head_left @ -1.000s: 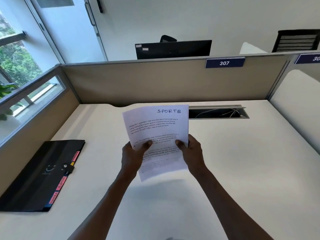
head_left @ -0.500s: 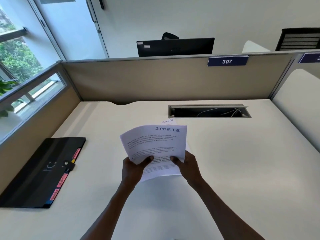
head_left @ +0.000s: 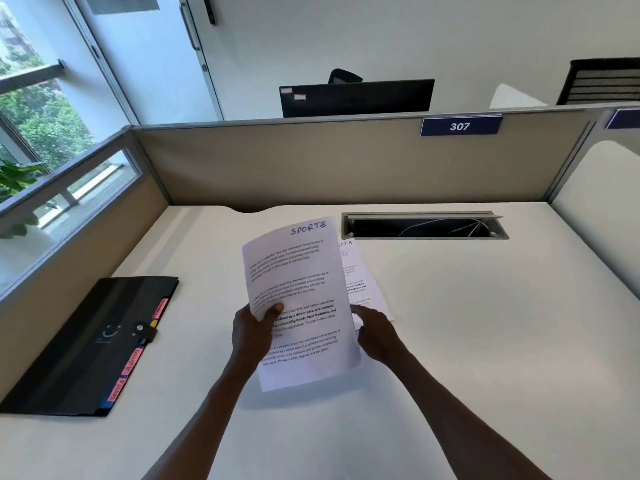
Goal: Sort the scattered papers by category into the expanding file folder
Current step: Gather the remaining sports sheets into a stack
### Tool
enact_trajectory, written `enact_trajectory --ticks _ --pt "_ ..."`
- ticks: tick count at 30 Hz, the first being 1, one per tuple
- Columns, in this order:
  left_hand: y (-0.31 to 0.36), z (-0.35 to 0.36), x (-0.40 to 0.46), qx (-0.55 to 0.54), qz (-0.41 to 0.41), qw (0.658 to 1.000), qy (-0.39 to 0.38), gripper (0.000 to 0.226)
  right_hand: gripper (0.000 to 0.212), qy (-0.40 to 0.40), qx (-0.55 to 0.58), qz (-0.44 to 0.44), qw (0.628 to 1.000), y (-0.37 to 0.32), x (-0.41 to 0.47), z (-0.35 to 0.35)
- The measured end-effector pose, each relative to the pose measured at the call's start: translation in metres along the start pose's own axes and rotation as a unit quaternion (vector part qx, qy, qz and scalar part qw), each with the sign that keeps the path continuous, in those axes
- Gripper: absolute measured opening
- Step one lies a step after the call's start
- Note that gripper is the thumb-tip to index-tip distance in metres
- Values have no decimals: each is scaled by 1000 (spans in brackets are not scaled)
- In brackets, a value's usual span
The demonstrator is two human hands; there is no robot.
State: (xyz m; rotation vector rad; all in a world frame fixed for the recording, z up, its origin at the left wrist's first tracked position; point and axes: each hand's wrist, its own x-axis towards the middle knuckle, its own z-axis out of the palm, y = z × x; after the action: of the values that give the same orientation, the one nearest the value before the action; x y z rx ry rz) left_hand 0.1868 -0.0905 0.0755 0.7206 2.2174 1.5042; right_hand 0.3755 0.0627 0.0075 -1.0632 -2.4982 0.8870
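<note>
Count by kind, as visible:

- Sheets headed "SPORTS": two, the front sheet (head_left: 298, 299) and the rear sheet (head_left: 360, 282).
- Folders: one folder (head_left: 86, 344).
- Pink tabs (head_left: 133, 362) on the folder edge: three.
- Yellow tabs (head_left: 153, 322): one.
- Hands: two, the left hand (head_left: 252, 332) and the right hand (head_left: 375, 336).
- Monitors: one monitor (head_left: 356, 97).
- "307" plates: one plate (head_left: 460, 126).

A white printed sheet (head_left: 299, 303) with "SPORTS" handwritten at its top is tilting above the desk (head_left: 485, 323). A second sheet (head_left: 360, 282) is lying flat on the desk just behind it. The black expanding file folder (head_left: 86, 344), closed and showing pink tabs, is lying near the desk's left edge.
</note>
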Motion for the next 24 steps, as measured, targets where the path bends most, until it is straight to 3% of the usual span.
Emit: enact_trajectory --ticks 3,5,7,10,15,20,23,24 --pt "-5 -8 5 -31 -32 999 -2 13 53 -89 -185 -21 978 10 2 8" --pt "-9 -13 6 -49 -56 997 9 11 59 -111 -244 -8 963 18 -1 15" --pt "-13 -17 6 -64 -75 995 18 10 54 -61 -248 -4 967 20 -3 19" --pt "-17 -22 5 -74 -91 993 27 12 17 54 -266 -15 962 13 0 13" --pt "-17 -21 4 -71 -95 993 25 21 31 29 -260 8 965 21 -9 21" --pt "-16 -18 3 -67 -94 993 20 15 13 56 -225 -11 973 35 -20 23" --pt "-17 -18 2 -58 -94 994 17 15 14 108 -182 53 976 38 -27 16" --pt "-17 -18 1 -58 -95 994 16 15 25 115 -180 96 972 39 -29 15"
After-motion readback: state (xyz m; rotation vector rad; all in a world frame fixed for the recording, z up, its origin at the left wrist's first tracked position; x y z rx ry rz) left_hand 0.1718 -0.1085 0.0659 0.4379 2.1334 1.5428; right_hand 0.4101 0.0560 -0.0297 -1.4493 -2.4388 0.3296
